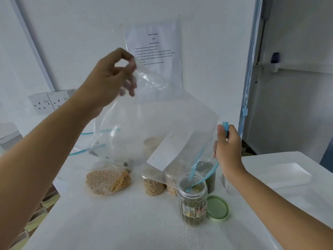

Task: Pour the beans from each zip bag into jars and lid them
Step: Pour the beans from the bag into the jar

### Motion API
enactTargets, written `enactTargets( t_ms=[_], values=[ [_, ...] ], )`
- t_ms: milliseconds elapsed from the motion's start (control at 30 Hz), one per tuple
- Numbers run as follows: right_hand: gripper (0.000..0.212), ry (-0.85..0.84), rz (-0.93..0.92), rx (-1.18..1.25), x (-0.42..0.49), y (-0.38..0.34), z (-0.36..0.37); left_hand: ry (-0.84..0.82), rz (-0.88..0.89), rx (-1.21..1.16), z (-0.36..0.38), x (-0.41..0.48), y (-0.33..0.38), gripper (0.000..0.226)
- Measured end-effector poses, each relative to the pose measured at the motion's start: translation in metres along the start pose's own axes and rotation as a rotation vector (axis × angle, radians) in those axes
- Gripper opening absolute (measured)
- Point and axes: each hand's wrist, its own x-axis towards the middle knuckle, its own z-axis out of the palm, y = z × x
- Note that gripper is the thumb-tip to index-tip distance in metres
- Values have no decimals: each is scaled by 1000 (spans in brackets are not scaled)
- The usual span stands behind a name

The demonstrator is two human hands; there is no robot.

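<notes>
- Your left hand (110,78) is up high, above and to the left of the open jar (191,204); thumb and fingertips pinch the bottom corner of the clear zip bag (162,120), and the other fingers curl loosely behind the plastic
- Your right hand (228,148) is just above and to the right of the open jar, with thumb and fingers closed on the bag's zip edge; the blue tab (225,125) sticks out above your thumb
- The zip bag hangs slanted between your two hands, mouth down; its blue zip strip dips into the open jar's neck, and most of the bag looks see-through and empty, with a white label (165,156) on its side
- The open jar stands upright on the white table (126,222), with green beans inside
- The green lid (217,208) lies flat on the table, touching or just beside the open jar on its right
- Just behind the open jar is a jar of dark green beans (209,177); behind and to the left stand two jars of pale beans (154,184), partly covered by the bag
- Well to the left of the open jar lies a small bag of yellow beans (108,179), and farther back on that side lie flat zip bags (86,141)
- To the right of the open jar sits a white tray (281,172)
- On the wall behind the open jar hangs a printed sheet (155,49), with wall sockets (48,101) far to its left
</notes>
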Motion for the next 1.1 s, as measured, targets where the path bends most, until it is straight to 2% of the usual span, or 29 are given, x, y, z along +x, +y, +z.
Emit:
enactTargets(
  t_ms=[200, 300, 400, 500, 633, 733, 833, 967, 1100],
  values=[
    [36, 12, -23, -18, 2, 1, 2, 53, 21, 10, -3, 2, -1, 13],
    [35, 13, -22, -25, 2, 2, 1, 5, 6, 20, -3, 2, 1, 12],
    [37, 21, -21, -54, 0, 0, 2, 35, 4, 0, 0, 2, -1, 12],
    [36, 3, -25, -48, -2, 1, 2, -55, -40, 11, 8, 1, -2, 17],
    [33, -6, -32, -49, 1, 3, 3, 39, -12, -46, 3, 4, -1, 11],
    [34, -2, -29, -46, 4, 5, 3, -34, -14, 4, 4, 4, -1, 12],
    [33, -5, -31, -51, 4, 6, 3, 12, -1, -3, 2, 5, -2, 13],
    [34, -11, -34, -45, 4, 11, 2, -54, -46, -57, -2, 4, 0, 13],
    [32, -9, -13, -26, 4, 13, 2, -20, -22, -76, -7, 3, 3, 13]
  ],
)
